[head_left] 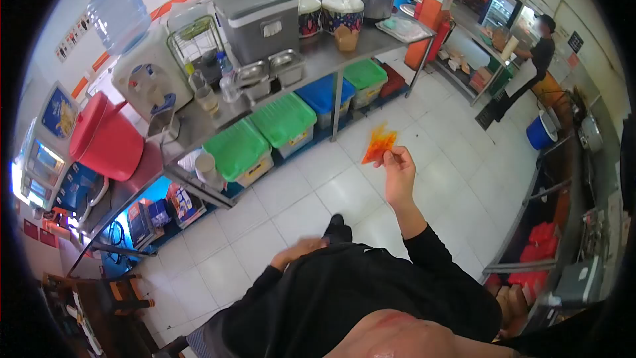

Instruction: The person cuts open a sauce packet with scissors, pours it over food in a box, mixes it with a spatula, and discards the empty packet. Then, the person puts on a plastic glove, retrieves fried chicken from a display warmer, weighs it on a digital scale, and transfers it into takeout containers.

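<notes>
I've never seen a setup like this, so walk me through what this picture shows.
There is no machine here, just a person's two bare hands. The single picture comes from a camera worn on that person's head, looking forward and down. The right hand pinches a small orange piece; what it is, I cannot tell. The left hand is near the waist, too unclear to say whether it holds anything. On the metal counter stand a grey box and metal pans, among other things. Another person stands farther back.
</notes>
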Demonstrator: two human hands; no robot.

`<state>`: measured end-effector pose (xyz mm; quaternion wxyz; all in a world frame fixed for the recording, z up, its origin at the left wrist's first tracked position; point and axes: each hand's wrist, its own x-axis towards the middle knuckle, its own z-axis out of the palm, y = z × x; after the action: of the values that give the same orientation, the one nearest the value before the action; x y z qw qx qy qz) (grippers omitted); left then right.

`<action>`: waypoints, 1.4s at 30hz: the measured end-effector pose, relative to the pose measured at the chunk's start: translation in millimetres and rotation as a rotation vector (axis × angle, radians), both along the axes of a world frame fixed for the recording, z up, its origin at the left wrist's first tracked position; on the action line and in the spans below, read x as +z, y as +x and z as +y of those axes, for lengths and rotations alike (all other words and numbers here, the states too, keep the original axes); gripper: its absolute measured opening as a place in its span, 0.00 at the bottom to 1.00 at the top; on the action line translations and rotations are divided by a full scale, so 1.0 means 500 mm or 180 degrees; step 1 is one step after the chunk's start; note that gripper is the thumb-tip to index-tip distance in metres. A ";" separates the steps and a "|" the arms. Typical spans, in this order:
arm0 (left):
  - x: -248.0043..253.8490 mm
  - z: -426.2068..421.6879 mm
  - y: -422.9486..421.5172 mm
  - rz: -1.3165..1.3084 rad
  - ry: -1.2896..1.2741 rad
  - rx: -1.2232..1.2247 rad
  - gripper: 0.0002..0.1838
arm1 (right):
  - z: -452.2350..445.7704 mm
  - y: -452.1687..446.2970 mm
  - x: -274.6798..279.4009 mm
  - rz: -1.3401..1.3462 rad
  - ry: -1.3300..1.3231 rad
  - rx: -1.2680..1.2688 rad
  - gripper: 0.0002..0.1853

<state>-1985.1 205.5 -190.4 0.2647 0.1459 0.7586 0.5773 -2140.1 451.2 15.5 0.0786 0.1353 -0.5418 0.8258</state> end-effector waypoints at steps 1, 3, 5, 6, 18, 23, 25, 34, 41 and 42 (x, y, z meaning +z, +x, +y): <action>-0.008 -0.003 -0.033 -0.0361 -0.0028 -0.0242 0.26 | 0.007 -0.068 -0.004 0.0172 0.0015 0.0071 0.01; -0.023 -0.004 -0.128 -0.0925 -0.0352 -0.0617 0.26 | 0.041 -0.177 -0.028 0.0053 0.0139 -0.0024 0.01; -0.026 -0.001 -0.255 -0.1180 -0.1218 -0.0750 0.26 | 0.088 -0.286 -0.025 -0.0043 0.0247 -0.0139 0.02; -0.028 0.006 -0.325 -0.1185 -0.1929 -0.0805 0.26 | 0.115 -0.324 -0.028 -0.0135 0.0191 -0.0233 0.03; 0.365 0.302 -1.151 0.4338 -0.0648 0.1253 0.23 | 0.262 -0.888 -0.086 -0.1167 0.0038 0.0126 0.07; 0.400 0.281 -1.354 0.4710 -0.1228 0.1823 0.22 | 0.189 -1.185 -0.065 -0.1391 0.0183 0.1185 0.07; 0.407 0.245 -1.427 0.4845 -0.1696 0.2059 0.22 | 0.145 -1.287 -0.071 -0.1600 0.0349 0.1525 0.07; 0.328 0.078 -1.717 0.4447 -0.2088 0.2621 0.06 | -0.069 -1.667 -0.112 -0.3121 0.1226 0.2835 0.12; 0.267 0.029 -1.798 0.3502 -0.1970 0.3055 0.03 | -0.145 -1.731 -0.142 0.1647 0.2574 0.1480 0.20; 0.266 0.026 -1.803 0.3455 -0.1949 0.3001 0.03 | -0.152 -1.743 -0.149 0.2390 0.2790 0.1363 0.16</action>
<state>-2886.8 218.4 -57.6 -0.3882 -0.0094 0.8893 0.2416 -3011.7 375.5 -58.8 0.0334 0.5425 -0.7270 0.4197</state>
